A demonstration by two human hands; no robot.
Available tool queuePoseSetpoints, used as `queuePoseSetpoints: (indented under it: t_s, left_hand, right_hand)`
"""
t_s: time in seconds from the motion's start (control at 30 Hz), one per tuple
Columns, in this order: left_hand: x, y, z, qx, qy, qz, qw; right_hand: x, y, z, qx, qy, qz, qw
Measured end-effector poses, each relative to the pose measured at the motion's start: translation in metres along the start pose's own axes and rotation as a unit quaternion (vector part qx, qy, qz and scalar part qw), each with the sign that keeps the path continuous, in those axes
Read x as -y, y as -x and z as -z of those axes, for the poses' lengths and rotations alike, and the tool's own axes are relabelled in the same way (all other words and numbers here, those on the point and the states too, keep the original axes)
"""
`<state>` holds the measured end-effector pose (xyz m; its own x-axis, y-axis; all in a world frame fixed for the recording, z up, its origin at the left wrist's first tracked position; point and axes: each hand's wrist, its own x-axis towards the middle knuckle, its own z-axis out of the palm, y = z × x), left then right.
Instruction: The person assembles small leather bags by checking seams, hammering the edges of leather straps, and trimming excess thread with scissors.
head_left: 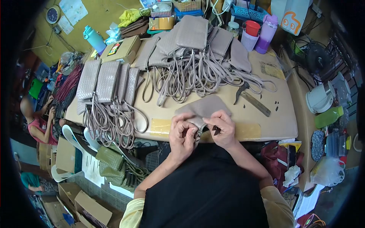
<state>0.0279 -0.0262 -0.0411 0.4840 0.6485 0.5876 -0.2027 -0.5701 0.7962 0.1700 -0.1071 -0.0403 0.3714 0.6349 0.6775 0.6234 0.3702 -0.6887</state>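
Note:
A taupe pouch [207, 105] lies at the table's front edge, its near end raised between my two hands. My left hand [183, 136] is closed on that end, with thumb and fingers pinched beside a small metal fitting [198, 135]. From the right, my right hand [222, 129] grips the same pouch near its edge and also holds a small dark pointed tool [216, 130] against the palm. Fingers partly cover the fitting. Beyond my right hand a hammer [255, 103] rests on the table among a few small dark bits.
Woven taupe pouches [108, 81] with looped straps are stacked at the left; a larger pile [192, 33] stands at the back. Bottles, a box and baskets line the rear. Green pouches [110, 157] hang over a white chair at lower left. Two people are at far left.

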Motion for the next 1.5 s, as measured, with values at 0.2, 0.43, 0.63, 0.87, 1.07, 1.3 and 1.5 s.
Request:
queuePoseSetpoints:
  t_s: [0.2,0.43,0.63,0.87,1.07,1.3,1.5]
  left_hand:
    - [-0.012,-0.012,0.001,0.031,0.139,0.179,0.973]
    - [-0.016,-0.008,-0.007,0.033,0.152,0.188,0.970]
    - [-0.019,-0.003,-0.011,0.061,0.047,0.115,0.990]
    - [-0.023,-0.001,-0.010,0.083,-0.056,0.006,0.995]
    - [-0.023,0.002,-0.002,0.054,0.094,0.084,0.991]
    - [-0.052,-0.035,0.012,0.089,-0.174,-0.112,0.974]
    - [-0.058,-0.056,0.028,0.184,-0.066,0.098,0.976]
  right_hand:
    - [0.045,-0.037,0.024,0.109,0.028,-0.168,0.979]
    - [0.083,-0.029,0.050,0.151,0.298,-0.040,0.942]
    - [0.083,-0.028,0.043,0.160,0.317,-0.040,0.934]
    - [0.077,-0.021,0.047,0.186,0.280,-0.090,0.938]
    - [0.032,-0.017,0.039,0.085,0.044,-0.141,0.985]
    - [0.045,-0.033,0.038,0.117,0.089,-0.035,0.988]
    - [0.040,-0.058,0.060,0.190,0.192,-0.017,0.963]
